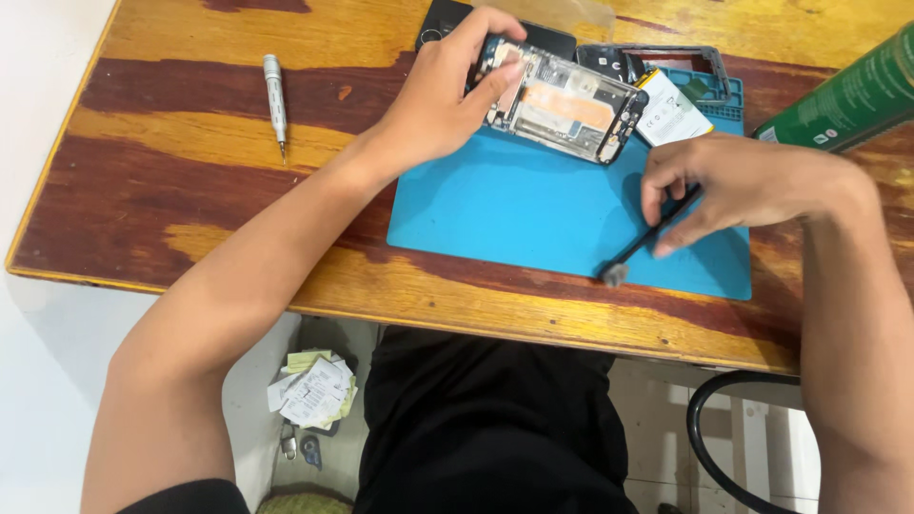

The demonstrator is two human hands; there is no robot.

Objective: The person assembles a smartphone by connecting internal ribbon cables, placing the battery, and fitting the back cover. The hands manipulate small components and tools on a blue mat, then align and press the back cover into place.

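My left hand (447, 90) grips the left end of an opened phone frame (566, 105), its circuit boards and orange inner part exposed, held tilted just above the blue work mat (514, 209). My right hand (738, 186) pinches a thin black brush (643, 238) whose grey bristle tip rests on the mat's near edge, below and right of the phone.
A silver screwdriver (275, 100) lies on the wooden table (190, 171) to the left. A white battery (669, 109), a dark phone frame (666, 57) and a black panel (443, 19) lie behind the phone. A green can (847, 100) leans in at the right. Crumpled papers (312, 390) lie on the floor.
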